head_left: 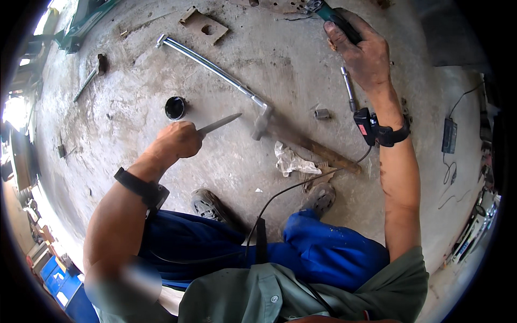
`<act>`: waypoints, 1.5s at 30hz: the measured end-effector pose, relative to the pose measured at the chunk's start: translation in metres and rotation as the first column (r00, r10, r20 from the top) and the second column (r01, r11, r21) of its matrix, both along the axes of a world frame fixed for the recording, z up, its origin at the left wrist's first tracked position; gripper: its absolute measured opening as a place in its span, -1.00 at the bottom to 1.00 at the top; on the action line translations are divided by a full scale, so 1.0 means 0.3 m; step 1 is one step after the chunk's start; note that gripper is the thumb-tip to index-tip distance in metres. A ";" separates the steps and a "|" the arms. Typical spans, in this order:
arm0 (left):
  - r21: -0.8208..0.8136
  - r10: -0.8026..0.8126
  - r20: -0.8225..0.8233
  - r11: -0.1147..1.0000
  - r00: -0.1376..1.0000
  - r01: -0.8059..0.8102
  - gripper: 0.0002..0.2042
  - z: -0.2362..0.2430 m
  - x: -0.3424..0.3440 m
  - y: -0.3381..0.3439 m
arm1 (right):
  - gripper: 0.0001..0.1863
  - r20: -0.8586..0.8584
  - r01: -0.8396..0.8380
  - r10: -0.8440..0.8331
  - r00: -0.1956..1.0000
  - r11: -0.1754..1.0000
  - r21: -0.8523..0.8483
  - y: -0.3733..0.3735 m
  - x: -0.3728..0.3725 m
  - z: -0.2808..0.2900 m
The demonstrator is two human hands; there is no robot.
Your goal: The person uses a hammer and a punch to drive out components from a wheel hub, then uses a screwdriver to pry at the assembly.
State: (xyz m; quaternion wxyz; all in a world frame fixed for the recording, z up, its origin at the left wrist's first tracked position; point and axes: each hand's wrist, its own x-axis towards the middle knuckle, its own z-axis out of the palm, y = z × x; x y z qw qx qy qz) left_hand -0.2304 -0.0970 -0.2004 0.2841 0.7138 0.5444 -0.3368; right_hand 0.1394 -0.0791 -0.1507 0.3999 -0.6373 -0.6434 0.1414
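Bare concrete floor (pixel 134 70) open ahead of your left hand (pixel 175 141), hammer (pixel 269 121) lying just right of it. Your left fist closed tight round metal blade (pixel 218 124) (tip poking toward hammer head). Your right hand (pixel 363 51) wrapped shut on power tool (pixel 334 16), up at far edge.

Light: even, soft daylight across the concrete floor (pixel 301 70)
Source: blown-out glare at the upper left rim
Shadows: faint, short
Blur: hammer (pixel 280 129) head smeared; a soft patch low on the left arm
Distortion: fisheye bend, black vignette around the edges
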 end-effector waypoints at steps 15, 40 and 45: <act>-0.005 -0.052 -0.001 0.999 0.999 0.052 -0.48 -0.041 -0.025 0.019 | -0.56 0.510 -0.035 -0.036 0.859 0.991 0.130 0.161 0.089 0.233; -0.008 -0.036 -0.052 0.999 0.998 0.036 -0.44 -0.015 0.003 0.016 | -0.49 -0.450 -0.208 -0.009 0.893 0.878 -0.430 -0.019 0.012 0.071; -0.047 -0.011 -0.086 0.999 0.996 0.007 -0.44 -0.018 0.009 0.024 | -0.49 -0.762 -0.322 -0.142 0.632 0.846 -0.424 -0.036 -0.087 0.037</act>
